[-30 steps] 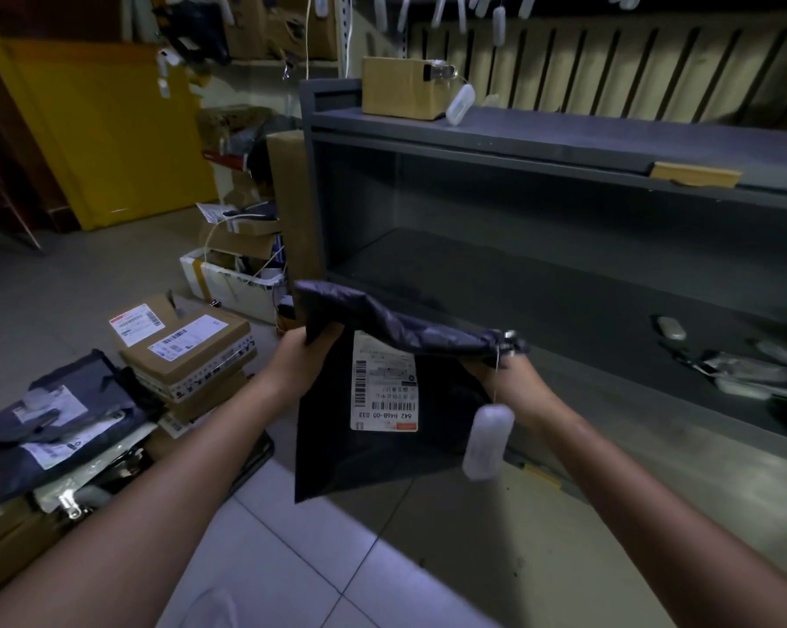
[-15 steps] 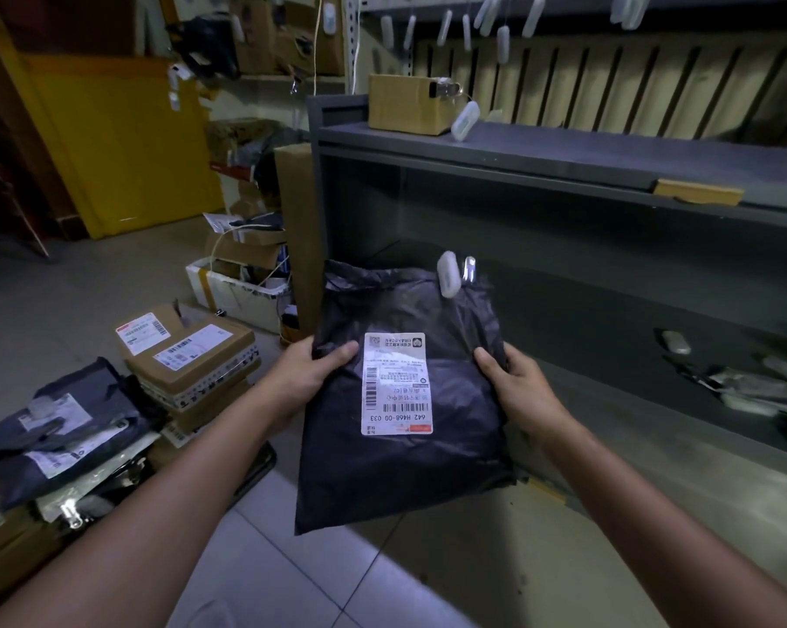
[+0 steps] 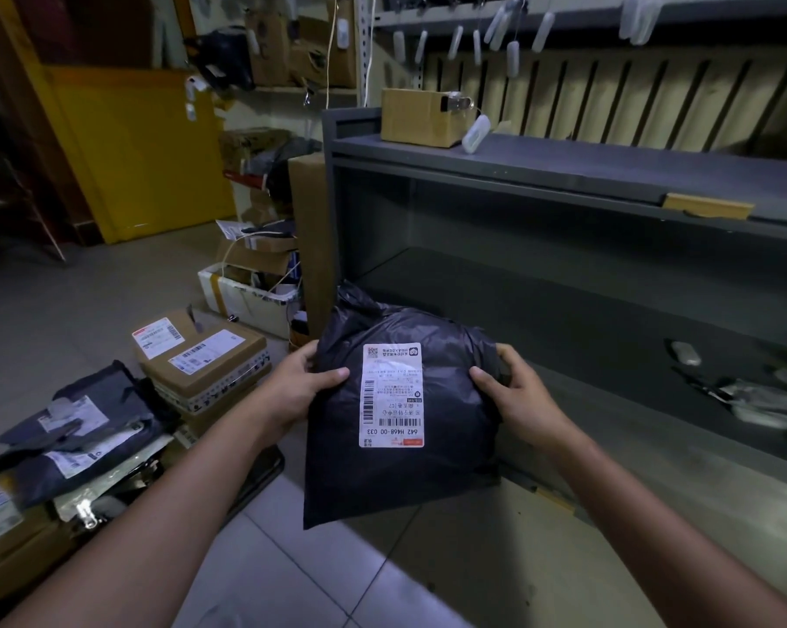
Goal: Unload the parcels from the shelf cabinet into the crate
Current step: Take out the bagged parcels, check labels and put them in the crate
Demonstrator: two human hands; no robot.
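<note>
Unfolded since earlier, black parcel (image 3: 455,446) sits gripped between left hand (image 3: 298,392) and right hand (image 3: 521,401) outside shelf cabinet (image 3: 564,170).

The view comes from a wide-angle camera on the person's head, looking forward and down. Both forearms run in from the bottom corners and meet near the middle, where the left hand (image 3: 298,389) and right hand (image 3: 518,396) grip the black parcel (image 3: 337,469) close under the lens, its label upside down to the camera. The camera faces the shelf cabinet (image 3: 564,160), which fills the right half, and sits higher than the cabinet's top surface. Tiled floor (image 3: 337,573) takes the lower edge, a pile of parcels (image 3: 88,428) lies at the left edge, and a yellow door (image 3: 147,151) stands far back, upper left. Straight edges bow toward the borders.
</note>
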